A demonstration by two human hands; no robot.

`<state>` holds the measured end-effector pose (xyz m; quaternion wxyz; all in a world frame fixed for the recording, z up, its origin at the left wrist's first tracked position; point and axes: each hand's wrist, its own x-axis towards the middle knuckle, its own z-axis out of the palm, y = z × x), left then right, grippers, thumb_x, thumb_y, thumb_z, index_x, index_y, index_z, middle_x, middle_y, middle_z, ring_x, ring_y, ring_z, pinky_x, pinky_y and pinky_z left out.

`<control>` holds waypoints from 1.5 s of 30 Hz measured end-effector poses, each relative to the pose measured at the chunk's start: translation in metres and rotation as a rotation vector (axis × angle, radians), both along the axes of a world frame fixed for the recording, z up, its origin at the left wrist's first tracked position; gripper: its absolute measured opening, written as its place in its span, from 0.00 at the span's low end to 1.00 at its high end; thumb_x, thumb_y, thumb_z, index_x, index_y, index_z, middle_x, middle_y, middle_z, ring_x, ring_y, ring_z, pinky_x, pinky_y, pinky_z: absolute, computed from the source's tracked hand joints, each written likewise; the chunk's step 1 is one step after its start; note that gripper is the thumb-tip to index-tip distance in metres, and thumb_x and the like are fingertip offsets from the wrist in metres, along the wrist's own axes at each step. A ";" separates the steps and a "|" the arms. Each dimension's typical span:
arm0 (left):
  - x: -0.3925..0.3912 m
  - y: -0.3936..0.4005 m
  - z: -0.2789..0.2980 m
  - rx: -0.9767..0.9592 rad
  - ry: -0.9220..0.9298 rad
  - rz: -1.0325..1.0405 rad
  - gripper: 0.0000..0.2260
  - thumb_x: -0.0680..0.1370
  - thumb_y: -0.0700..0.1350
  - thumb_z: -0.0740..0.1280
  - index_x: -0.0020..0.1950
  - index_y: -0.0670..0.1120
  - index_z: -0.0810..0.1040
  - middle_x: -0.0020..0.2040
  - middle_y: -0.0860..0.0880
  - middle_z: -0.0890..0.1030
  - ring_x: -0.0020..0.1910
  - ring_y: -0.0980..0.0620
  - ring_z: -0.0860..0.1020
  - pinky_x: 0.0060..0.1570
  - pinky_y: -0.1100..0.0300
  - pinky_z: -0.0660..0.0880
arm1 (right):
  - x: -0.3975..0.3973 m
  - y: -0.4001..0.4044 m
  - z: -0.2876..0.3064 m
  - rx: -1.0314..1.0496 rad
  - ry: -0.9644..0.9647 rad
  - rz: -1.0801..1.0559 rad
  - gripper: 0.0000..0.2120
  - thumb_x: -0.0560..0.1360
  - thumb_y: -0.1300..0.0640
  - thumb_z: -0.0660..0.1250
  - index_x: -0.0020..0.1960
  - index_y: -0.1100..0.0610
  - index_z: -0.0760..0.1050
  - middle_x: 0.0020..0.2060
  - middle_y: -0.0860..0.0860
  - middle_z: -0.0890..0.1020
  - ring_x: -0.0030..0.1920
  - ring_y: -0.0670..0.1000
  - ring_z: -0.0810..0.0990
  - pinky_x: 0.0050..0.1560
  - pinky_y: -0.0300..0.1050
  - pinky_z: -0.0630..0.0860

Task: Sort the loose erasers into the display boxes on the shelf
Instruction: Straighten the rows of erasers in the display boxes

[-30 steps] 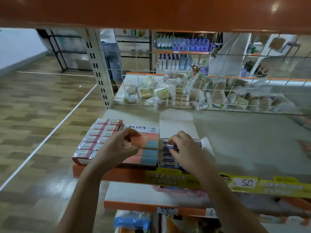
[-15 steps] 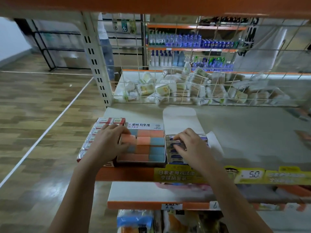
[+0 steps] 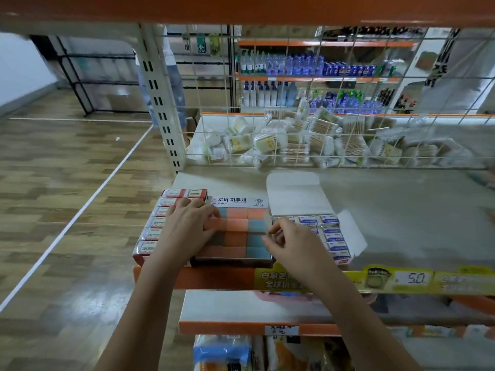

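Note:
Three display boxes stand side by side at the shelf's front left. The red box (image 3: 156,223) holds white-and-red erasers. The middle box (image 3: 235,201) holds orange and blue erasers (image 3: 237,224). The white box (image 3: 294,194), lid folded back, holds blue-labelled erasers (image 3: 333,238). My left hand (image 3: 187,226) lies over the seam between the red and middle boxes, its fingers resting flat on the orange erasers in the left column. My right hand (image 3: 292,243) is at the white box's left edge, thumb and forefinger pinching its upright side flap (image 3: 266,223).
The grey shelf board (image 3: 401,210) stretches to the right of the boxes. A wire grid (image 3: 348,103) backs it, with packs of cotton swabs (image 3: 294,141) behind. A yellow price strip (image 3: 409,278) runs along the front edge. A lower shelf (image 3: 227,306) sits beneath, and a person stands beyond the upright post (image 3: 160,103).
My left hand set the orange eraser it held into the middle box and now rests on it. My right hand moved left off the blue-labelled erasers to the box's side flap.

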<state>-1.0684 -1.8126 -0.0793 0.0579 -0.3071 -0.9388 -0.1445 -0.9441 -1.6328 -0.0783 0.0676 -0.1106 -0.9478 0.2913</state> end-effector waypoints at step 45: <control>0.137 0.594 0.000 -0.104 0.010 -0.589 0.11 0.77 0.47 0.61 0.57 0.47 0.77 0.57 0.48 0.78 0.57 0.46 0.76 0.53 0.53 0.74 | 0.201 0.497 -0.002 0.268 -0.151 -0.472 0.16 0.75 0.55 0.66 0.62 0.56 0.74 0.58 0.55 0.76 0.59 0.54 0.75 0.58 0.44 0.70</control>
